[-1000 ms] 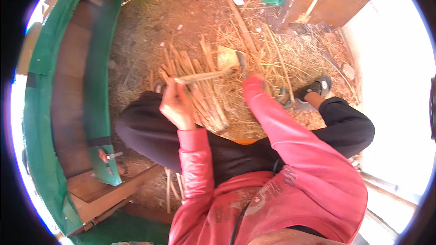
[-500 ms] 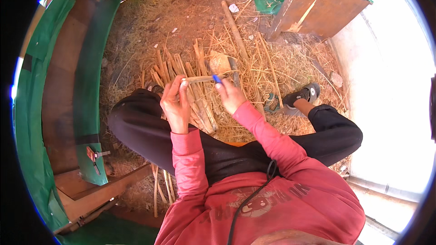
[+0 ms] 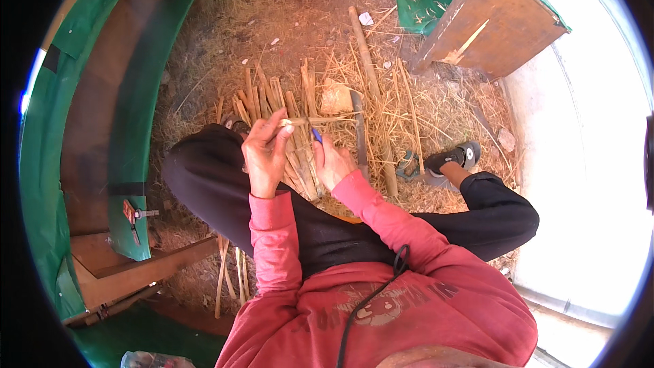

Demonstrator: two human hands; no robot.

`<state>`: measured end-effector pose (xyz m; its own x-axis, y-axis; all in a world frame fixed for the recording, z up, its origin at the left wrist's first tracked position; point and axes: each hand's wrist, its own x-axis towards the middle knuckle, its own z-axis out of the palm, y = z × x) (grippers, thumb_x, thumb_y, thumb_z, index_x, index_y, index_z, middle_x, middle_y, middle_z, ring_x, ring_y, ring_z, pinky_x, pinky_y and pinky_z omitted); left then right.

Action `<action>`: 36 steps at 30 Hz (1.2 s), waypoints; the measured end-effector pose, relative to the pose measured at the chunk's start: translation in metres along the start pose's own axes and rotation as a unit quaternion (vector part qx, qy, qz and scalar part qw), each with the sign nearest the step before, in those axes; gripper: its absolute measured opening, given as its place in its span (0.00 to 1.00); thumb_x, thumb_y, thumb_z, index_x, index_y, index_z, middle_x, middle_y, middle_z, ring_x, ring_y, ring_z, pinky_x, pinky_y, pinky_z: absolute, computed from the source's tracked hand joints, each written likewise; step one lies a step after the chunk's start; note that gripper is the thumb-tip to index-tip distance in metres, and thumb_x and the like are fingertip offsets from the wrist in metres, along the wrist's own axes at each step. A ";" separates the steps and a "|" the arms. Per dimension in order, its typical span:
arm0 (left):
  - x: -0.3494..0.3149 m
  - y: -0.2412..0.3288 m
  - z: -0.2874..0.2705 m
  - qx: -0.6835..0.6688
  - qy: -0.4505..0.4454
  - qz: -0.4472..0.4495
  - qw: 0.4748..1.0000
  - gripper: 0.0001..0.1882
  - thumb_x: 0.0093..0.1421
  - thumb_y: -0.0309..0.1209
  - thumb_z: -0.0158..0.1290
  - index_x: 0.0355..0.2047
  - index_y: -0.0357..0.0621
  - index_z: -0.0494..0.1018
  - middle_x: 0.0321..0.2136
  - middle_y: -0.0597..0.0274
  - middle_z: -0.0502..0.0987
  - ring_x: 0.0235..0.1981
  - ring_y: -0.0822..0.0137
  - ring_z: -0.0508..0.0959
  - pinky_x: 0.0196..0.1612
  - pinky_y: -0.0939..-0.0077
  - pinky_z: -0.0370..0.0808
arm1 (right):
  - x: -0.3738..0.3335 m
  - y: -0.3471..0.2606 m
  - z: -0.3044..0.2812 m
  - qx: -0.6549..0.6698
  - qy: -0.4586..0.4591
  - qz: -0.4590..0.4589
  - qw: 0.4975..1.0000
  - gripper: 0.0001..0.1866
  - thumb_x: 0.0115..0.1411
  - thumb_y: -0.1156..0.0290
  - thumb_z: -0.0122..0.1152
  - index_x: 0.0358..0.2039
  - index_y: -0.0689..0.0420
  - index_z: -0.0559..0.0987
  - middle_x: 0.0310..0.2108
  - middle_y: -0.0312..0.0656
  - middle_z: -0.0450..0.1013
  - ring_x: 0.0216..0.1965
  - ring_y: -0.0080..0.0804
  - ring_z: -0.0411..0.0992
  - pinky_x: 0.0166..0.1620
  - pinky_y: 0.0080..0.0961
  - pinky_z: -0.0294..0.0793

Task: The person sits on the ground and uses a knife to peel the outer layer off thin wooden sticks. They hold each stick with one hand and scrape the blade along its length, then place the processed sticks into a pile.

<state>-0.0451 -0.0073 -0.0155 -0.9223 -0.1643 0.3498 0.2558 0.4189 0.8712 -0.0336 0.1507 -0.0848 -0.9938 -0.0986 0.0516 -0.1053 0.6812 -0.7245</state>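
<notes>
Clock positions are read from the centre of the view. A long, curved strip of green sheeting [image 3: 133,143] spans eight to eleven o'clock. The bare left hand [image 3: 266,157], at nine o'clock, is clamped between thumb and fingers on one end of a slender, pale tan wooden stick [image 3: 300,122]; the stick lies above centre, pointing toward three o'clock. Below it rest pale brown split wooden sticks [image 3: 300,160]. The bare right hand [image 3: 332,165], at centre, is closed around a small blue-handled knife [image 3: 317,135], its dark blade at the stick; contact cannot be confirmed. A long, flat, dark grey bar [image 3: 361,140] lies at two o'clock on yellow straw [image 3: 436,109]. A brown wooden box [image 3: 507,24] stands between one and two o'clock.
</notes>
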 end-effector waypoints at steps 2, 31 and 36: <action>-0.003 -0.004 0.000 -0.055 0.013 -0.049 0.997 0.14 0.59 0.23 0.62 0.46 0.35 0.80 0.34 0.59 0.80 0.35 0.72 0.81 0.40 0.80 0.76 | 0.004 0.010 -0.001 0.031 -0.054 0.086 0.994 0.17 0.71 0.58 0.46 0.50 0.57 0.72 0.15 0.58 0.71 0.19 0.62 0.74 0.22 0.52 0.73; -0.002 0.000 0.005 -0.017 0.108 -0.077 0.991 0.13 0.61 0.27 0.61 0.45 0.34 0.80 0.31 0.55 0.84 0.33 0.71 0.82 0.39 0.77 0.78 | 0.030 0.028 -0.030 0.065 0.035 0.031 0.997 0.16 0.70 0.56 0.50 0.44 0.58 0.73 0.32 0.56 0.77 0.34 0.59 0.76 0.37 0.51 0.73; 0.043 0.044 -0.018 0.083 0.222 0.080 0.968 0.11 0.61 0.35 0.64 0.33 0.38 0.82 0.20 0.66 0.78 0.20 0.80 0.72 0.22 0.85 0.67 | 0.032 0.021 -0.044 0.195 0.078 0.078 0.975 0.16 0.70 0.56 0.52 0.45 0.56 0.74 0.24 0.43 0.72 0.24 0.34 0.72 0.31 0.34 0.71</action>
<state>-0.0685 -0.0119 0.0439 -0.6503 -0.4378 0.6208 0.3004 0.6024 0.7395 -0.0692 0.1936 -0.0684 -0.9932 0.1167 0.0019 0.0391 0.3481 -0.9366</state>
